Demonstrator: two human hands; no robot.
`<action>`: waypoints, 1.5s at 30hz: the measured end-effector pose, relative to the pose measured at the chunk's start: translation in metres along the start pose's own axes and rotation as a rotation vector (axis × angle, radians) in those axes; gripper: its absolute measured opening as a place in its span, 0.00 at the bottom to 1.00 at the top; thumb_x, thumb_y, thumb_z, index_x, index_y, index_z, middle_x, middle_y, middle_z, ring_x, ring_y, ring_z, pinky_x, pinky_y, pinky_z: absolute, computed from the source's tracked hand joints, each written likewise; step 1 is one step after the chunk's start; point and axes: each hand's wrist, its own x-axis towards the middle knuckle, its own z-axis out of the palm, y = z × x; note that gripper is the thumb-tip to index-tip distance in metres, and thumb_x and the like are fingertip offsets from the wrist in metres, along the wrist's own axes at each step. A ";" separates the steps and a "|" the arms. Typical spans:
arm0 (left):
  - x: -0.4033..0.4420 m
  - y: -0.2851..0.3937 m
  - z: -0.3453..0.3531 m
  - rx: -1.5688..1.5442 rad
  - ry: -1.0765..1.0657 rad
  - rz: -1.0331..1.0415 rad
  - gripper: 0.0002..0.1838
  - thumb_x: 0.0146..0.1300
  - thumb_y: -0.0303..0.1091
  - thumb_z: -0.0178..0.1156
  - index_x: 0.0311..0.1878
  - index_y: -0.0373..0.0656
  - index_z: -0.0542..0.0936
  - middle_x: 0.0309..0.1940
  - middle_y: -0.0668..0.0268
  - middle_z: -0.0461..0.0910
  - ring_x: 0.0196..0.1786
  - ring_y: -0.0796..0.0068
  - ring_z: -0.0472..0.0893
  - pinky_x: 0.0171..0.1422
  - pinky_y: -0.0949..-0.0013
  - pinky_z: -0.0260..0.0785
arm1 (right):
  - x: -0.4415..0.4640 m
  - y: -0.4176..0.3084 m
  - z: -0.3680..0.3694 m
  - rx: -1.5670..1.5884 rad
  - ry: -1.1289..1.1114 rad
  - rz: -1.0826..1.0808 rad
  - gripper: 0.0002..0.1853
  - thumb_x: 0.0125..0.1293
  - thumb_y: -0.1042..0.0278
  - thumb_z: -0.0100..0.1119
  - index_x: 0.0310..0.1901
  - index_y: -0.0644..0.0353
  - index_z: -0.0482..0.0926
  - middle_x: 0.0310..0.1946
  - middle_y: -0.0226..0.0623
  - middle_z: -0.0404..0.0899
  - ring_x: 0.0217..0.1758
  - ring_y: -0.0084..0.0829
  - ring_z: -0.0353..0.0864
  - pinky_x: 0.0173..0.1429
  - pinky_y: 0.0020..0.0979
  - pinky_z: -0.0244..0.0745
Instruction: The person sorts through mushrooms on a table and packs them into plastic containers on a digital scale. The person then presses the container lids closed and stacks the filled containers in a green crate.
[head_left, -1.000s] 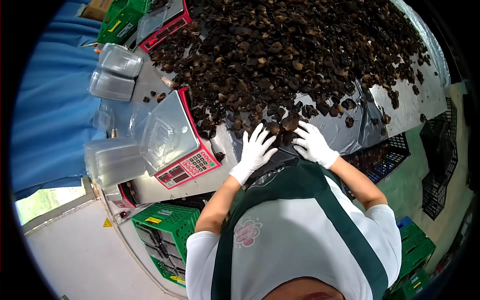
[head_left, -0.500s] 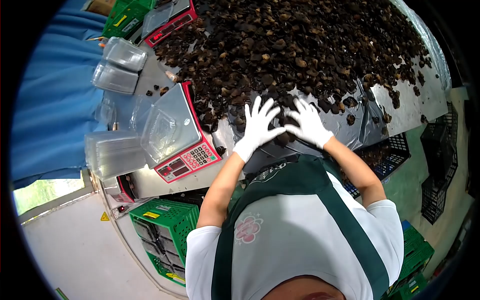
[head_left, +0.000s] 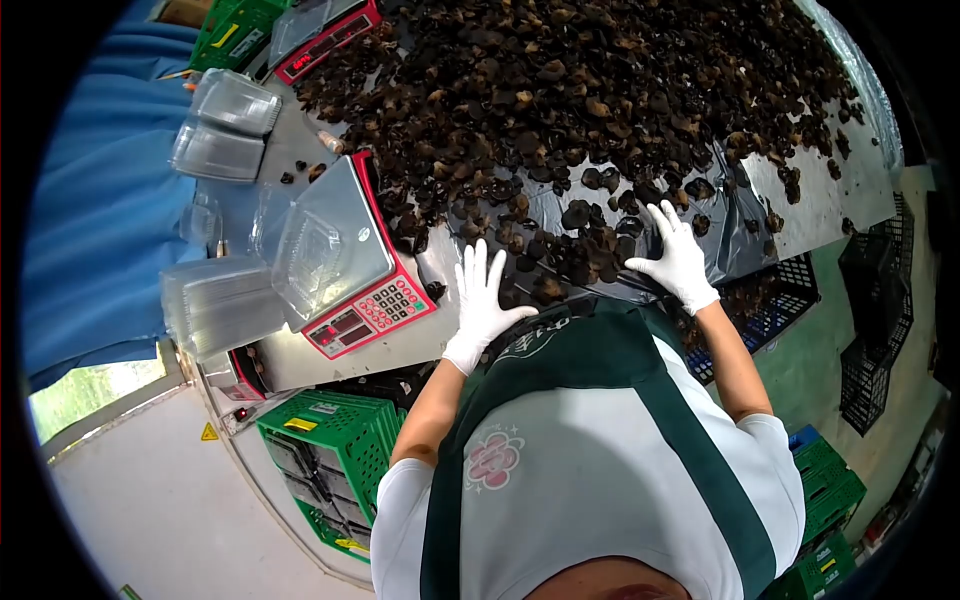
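A wide heap of dark brown, mushroom-like pieces [head_left: 560, 90] covers the metal table. Loose pieces lie at its near edge on black plastic sheeting [head_left: 715, 245]. My left hand [head_left: 483, 307], in a white glove, rests with fingers spread at the left of these loose pieces. On their right side is my right hand [head_left: 677, 262], also gloved, fingers apart, its fingertips beside a few pieces. Neither hand holds anything. A red scale [head_left: 372, 315] with a clear plastic tray [head_left: 312, 258] on its plate stands left of my left hand.
Stacked clear trays [head_left: 222, 305] and more clear containers [head_left: 225, 125] are at the left. A second red scale [head_left: 325, 42] stands farther back. Green crates [head_left: 330, 460] sit below the table at left; a black crate [head_left: 775, 305] is under its right edge.
My hands came together over the loose pieces, then moved apart, the left one leftward and the right one rightward. More loose pieces now lie on the sheeting between them.
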 end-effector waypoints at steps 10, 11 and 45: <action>0.024 0.017 0.014 -0.011 -0.013 0.198 0.58 0.36 0.56 0.76 0.72 0.48 0.59 0.75 0.50 0.45 0.77 0.41 0.43 0.75 0.37 0.37 | -0.012 -0.031 0.029 -0.050 -0.096 -0.048 0.50 0.45 0.52 0.76 0.69 0.53 0.59 0.71 0.45 0.57 0.59 0.47 0.71 0.57 0.40 0.76; 0.030 0.019 0.017 -0.012 0.001 0.221 0.58 0.36 0.57 0.76 0.71 0.48 0.59 0.75 0.50 0.45 0.76 0.42 0.44 0.75 0.38 0.37 | -0.011 -0.033 0.024 -0.063 -0.107 -0.036 0.47 0.45 0.51 0.75 0.67 0.53 0.63 0.70 0.44 0.59 0.59 0.45 0.72 0.57 0.39 0.76; 0.094 0.068 0.014 0.117 -0.121 0.468 0.44 0.41 0.54 0.73 0.65 0.53 0.69 0.70 0.63 0.61 0.75 0.54 0.54 0.72 0.33 0.42 | 0.010 -0.022 0.037 0.080 -0.063 -0.440 0.21 0.51 0.59 0.70 0.48 0.54 0.83 0.64 0.38 0.70 0.66 0.44 0.67 0.67 0.39 0.67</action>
